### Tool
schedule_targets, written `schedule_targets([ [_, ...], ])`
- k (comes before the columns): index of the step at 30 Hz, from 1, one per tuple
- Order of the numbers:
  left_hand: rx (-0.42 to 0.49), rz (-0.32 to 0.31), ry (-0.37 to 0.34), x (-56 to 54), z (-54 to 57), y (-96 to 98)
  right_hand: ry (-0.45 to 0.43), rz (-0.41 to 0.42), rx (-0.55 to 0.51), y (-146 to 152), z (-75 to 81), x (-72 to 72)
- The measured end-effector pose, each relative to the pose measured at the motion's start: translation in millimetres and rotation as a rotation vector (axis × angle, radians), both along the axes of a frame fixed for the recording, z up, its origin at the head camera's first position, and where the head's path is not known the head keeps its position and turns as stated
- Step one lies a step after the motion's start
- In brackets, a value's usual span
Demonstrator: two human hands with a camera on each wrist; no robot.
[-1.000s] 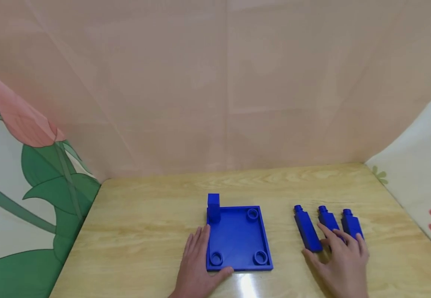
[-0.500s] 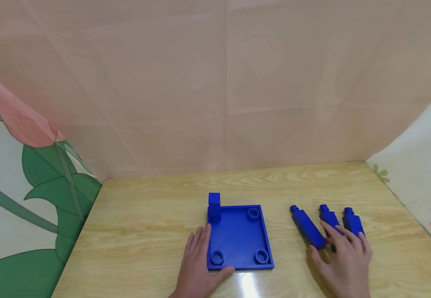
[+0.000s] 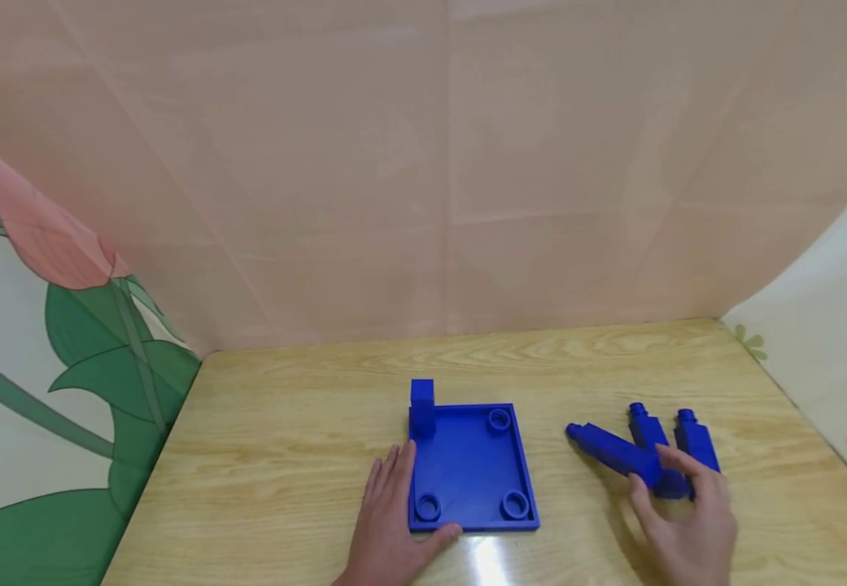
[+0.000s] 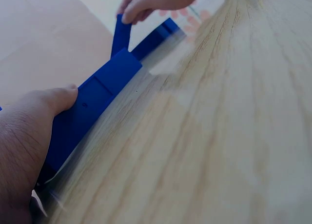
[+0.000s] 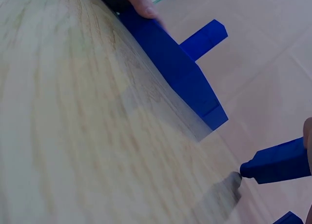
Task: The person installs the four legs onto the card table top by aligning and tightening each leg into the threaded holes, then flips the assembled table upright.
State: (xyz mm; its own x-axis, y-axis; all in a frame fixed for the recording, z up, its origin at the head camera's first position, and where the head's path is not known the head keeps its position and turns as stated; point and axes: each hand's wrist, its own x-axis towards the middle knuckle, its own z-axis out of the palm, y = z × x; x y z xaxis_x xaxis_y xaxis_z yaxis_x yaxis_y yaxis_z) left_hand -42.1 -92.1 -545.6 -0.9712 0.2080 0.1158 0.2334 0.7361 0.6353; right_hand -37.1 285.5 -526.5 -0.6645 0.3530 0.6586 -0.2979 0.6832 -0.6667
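Observation:
A blue square tray-like tabletop (image 3: 467,468) lies on the table with its rimmed side up. One square leg (image 3: 422,407) stands upright in its far left corner; round sockets show in the other corners. My left hand (image 3: 394,521) rests along the tabletop's left edge, fingers straight, thumb against the front edge. To the right, my right hand (image 3: 694,521) pinches the thick end of a blue leg (image 3: 609,450) between thumb and fingers. That leg is tilted, its narrow knobbed end (image 5: 247,170) pointing left, just off the table surface in the right wrist view.
Two more blue legs, a middle one (image 3: 646,427) and a right one (image 3: 696,439), lie beside the right hand, partly hidden by it. The wooden table (image 3: 284,423) meets a plain pinkish cloth (image 3: 423,203) behind. Flower-patterned cloths hang at both sides.
The right hand has taken hold of the leftmost leg, turned it so its narrow end swings left, and raised its thick end. The left hand and tabletop stay put.

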Motion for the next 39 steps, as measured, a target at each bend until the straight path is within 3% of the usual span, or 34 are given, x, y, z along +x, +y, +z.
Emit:
schedule_targets([
  [5, 0.005, -0.003, -0.021, 0.1, 1.6, -1.0, -0.047, -0.016, -0.087, -7.6, 8.0, 3.3],
  [11, 0.005, -0.001, -0.039, 0.2, 2.8, -0.6, -0.088, 0.030, -0.224, -13.4, 14.5, 4.7],
  [19, 0.011, 0.002, -0.037, 0.2, 4.3, -0.9, -0.022, 0.005, -0.215, -8.7, 18.5, 2.2],
  [26, 0.002, 0.009, 0.013, 1.7, 2.2, -0.7, 0.197, 0.122, -0.210, -4.6, 32.8, -4.7],
  [33, -0.013, 0.004, 0.010, 0.7, 3.0, -0.2, 0.197, 0.208, -0.128, -1.5, 48.8, -15.6],
  [39, -0.006, 0.000, 0.014, 0.9, 2.6, 0.2, 0.248, 0.349, -0.128, -9.4, 60.7, -31.2],
])
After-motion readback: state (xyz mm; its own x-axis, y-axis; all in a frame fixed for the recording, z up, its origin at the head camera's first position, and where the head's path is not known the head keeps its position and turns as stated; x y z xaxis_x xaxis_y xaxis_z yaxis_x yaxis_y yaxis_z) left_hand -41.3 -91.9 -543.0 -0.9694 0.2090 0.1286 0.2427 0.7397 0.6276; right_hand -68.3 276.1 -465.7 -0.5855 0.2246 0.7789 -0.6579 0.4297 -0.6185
